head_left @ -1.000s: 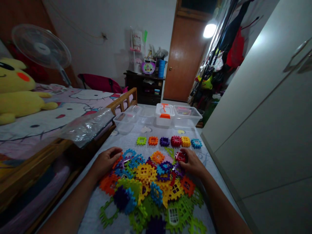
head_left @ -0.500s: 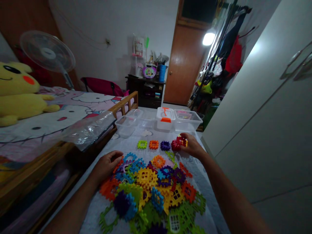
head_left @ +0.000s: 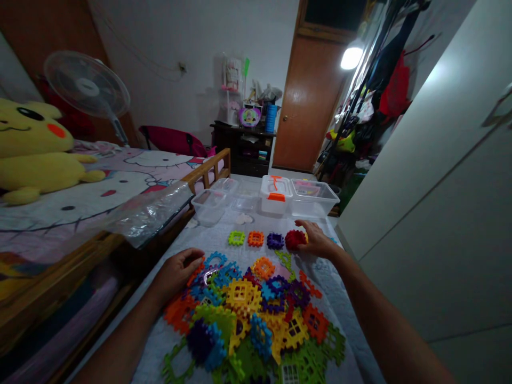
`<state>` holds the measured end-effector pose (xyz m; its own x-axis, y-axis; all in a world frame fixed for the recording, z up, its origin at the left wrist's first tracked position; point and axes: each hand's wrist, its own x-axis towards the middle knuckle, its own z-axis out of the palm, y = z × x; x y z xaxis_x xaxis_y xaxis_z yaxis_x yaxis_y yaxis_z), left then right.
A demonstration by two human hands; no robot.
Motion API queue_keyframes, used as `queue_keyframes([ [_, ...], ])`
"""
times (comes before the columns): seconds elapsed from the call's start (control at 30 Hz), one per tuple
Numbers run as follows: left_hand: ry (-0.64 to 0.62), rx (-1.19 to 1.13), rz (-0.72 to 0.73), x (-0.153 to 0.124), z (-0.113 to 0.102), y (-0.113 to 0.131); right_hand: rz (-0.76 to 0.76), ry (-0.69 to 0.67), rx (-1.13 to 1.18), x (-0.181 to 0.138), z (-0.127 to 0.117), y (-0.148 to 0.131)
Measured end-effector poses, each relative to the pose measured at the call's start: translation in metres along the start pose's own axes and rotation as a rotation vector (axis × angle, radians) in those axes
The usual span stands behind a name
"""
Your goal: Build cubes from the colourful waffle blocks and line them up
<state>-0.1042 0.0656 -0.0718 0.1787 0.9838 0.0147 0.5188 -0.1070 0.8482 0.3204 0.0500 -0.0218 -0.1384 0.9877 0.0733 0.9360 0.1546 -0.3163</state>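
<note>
My right hand (head_left: 316, 240) is at the far right end of a short row of toothed plastic building pieces. Its thumb and fingers close around a red interlocking block (head_left: 295, 240), and a bit of yellow shows behind it. Left of it lie a purple block (head_left: 276, 240), an orange block (head_left: 256, 238) and a lime-green block (head_left: 236, 238). My left hand (head_left: 180, 269) rests at the left edge of a mixed pile of interlocking blocks (head_left: 242, 296), fingers loosely bent and apart from the thumb, close to an orange piece (head_left: 196, 272).
Clear plastic bins (head_left: 314, 205) and a lidded box with orange latches (head_left: 276, 202) stand at the table's far end. A wooden bed rail (head_left: 210, 170) borders the left side, a white cabinet (head_left: 432, 186) the right. A yellow plush toy (head_left: 36, 154) sits on the bed.
The red piece in my right hand has come down and left onto the red block in the row, so they now look like one. My left hand stays by the pile.
</note>
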Motion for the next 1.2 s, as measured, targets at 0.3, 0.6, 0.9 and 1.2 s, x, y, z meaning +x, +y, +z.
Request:
queue_keyframes([
  [0.3,-0.017,0.037,0.024,0.002,0.000,-0.010,0.052,-0.129,-0.151,0.017,0.007,-0.010],
  [0.6,0.018,0.068,0.019,0.000,-0.001,0.000,0.116,-0.116,-0.199,0.019,0.004,-0.019],
  [0.9,0.030,0.076,0.034,-0.001,-0.001,0.001,0.035,0.183,0.136,-0.066,-0.019,-0.034],
  [1.2,0.005,0.074,0.066,0.003,0.001,-0.013,0.036,-0.003,0.172,-0.123,0.012,-0.067],
])
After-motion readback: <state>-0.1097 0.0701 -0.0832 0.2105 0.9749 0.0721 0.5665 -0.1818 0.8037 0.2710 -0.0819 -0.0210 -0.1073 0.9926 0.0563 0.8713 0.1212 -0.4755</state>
